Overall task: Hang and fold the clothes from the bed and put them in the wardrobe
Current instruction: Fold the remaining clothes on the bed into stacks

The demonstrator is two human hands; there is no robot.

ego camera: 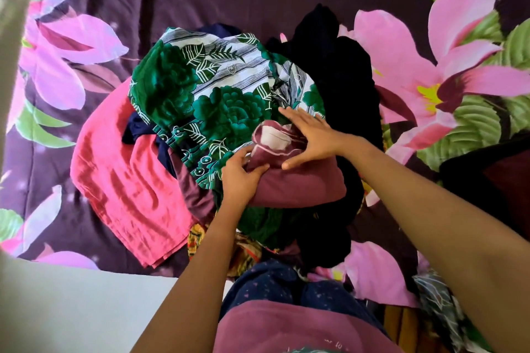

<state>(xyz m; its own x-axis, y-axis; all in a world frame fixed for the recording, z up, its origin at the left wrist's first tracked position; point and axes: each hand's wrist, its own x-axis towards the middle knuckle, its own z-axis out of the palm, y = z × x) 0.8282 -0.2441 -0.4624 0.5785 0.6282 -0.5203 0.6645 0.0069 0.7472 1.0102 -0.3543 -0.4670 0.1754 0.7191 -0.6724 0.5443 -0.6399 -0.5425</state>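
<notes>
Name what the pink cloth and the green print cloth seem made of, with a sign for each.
The pink cloth looks like a satiny woven fabric: its ripples catch light with a soft sheen. The green print cloth is likely thin printed cotton, matte: soft folds, no shine.

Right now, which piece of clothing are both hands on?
The maroon garment atop the pile: the left hand grips its edge, the right hand rests on it. The pink cloth, black cloth and green leafy cloth lie unheld.
</notes>
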